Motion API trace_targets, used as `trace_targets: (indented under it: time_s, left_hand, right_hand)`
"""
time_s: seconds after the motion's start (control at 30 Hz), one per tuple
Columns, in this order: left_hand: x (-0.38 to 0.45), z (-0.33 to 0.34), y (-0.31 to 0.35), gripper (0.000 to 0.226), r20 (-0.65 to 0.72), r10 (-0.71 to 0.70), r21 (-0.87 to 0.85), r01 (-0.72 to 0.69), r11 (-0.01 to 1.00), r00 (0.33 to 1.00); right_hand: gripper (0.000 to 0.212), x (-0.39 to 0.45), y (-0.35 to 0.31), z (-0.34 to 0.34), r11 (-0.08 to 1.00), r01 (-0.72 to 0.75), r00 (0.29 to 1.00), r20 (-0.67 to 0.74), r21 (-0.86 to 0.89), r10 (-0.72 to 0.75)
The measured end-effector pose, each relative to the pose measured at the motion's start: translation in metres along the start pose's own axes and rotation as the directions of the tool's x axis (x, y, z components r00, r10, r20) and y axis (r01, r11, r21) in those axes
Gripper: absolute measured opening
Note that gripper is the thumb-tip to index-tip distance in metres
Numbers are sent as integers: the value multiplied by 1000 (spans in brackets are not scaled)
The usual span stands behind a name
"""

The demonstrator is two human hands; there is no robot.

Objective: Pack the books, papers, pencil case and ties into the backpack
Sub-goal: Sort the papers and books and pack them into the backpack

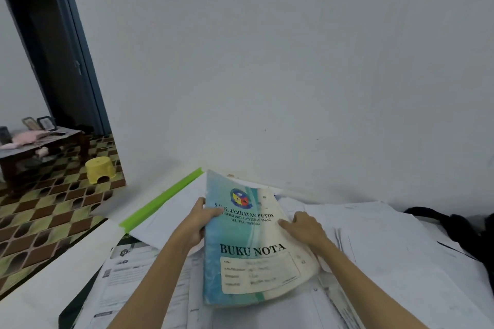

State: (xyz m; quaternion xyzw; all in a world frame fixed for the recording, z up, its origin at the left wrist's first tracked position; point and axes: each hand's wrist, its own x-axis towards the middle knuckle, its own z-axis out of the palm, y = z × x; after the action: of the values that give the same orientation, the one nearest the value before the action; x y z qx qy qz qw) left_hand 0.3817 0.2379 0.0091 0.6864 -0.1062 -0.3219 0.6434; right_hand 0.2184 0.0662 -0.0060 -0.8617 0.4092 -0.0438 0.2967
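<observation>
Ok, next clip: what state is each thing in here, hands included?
Blue-green "BUKU NOTA" notebook: closed, lifted and tilted, cover bent.
Left hand: grips the notebook's left edge.
Right hand: fingers on the notebook's right edge.
Loose white papers: spread flat across the table.
Green plastic binder spine: lying along a paper sheaf.
Black backpack: at far right, opening not visible.
Yellow plastic stool: upright on the floor.

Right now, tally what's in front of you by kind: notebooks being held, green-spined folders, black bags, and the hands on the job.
Notebooks held: 1, the blue notebook
Green-spined folders: 1, the folder lying on the papers
Black bags: 1, the backpack at the right edge, partly cut off
Hands: 2, left hand and right hand, both on the notebook
Total: 5
</observation>
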Motion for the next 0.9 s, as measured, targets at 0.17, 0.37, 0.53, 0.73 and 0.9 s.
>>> trace_targets:
  time_s: [0.17,0.37,0.53,0.73,0.9]
  left_hand:
    - [-11,26,56,14,23,269,-137,-264,955,963]
    - [-50,67,105,17,164,555,-336,-483,809,816]
    - [-67,122,110,27,277,614,-323,-530,784,739]
    - [-79,184,87,20,363,502,-223,-450,865,785]
    - [-76,198,90,39,420,459,-185,-422,888,783]
  right_hand:
    - [46,7,-2,-29,875,13,1000,-15,483,-6]
    - [39,-19,-12,-114,538,312,940,-336,783,-57]
    - [48,-55,20,-168,481,458,848,-530,748,16]
    - [37,-88,86,-178,561,440,826,-561,702,54]
    - [40,-102,115,-177,556,393,863,-502,732,52]
